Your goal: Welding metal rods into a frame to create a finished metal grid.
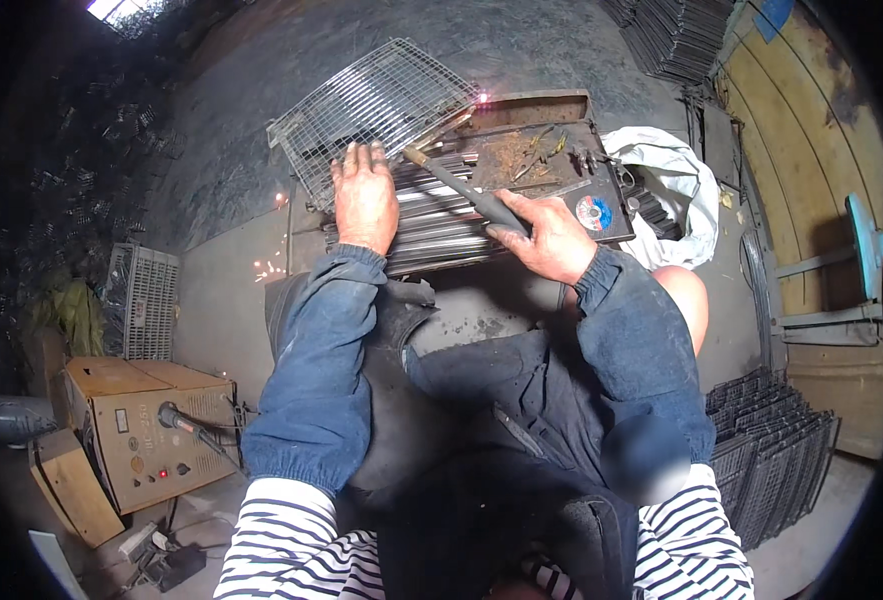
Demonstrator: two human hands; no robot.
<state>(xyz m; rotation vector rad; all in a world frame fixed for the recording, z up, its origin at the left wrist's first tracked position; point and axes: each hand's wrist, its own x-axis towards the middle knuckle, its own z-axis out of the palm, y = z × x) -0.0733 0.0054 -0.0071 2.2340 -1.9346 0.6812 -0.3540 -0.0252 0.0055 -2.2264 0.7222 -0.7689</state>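
My left hand [365,200] lies flat with its fingers stretched out, at the near edge of a wire mesh panel [391,85]. In my right hand [556,240] is the dark handle of a welding torch [466,190]. The torch's brass-coloured nozzle points at the panel's near edge, close to my left fingertips; whether it touches is hard to tell. Beneath both hands runs a bundle of thin metal rods [426,230]. Beyond my right hand, a metal tray [521,110] holds pliers [541,150] and rusty bits, with a cutting disc [593,213] near its right corner.
Sparks [269,270] fly left of my left hand. A boxy welding machine [161,440] stands at the lower left, below an upright grid panel [146,300]. To the right are a white sack [696,180] and stacked dark mesh panels [771,450].
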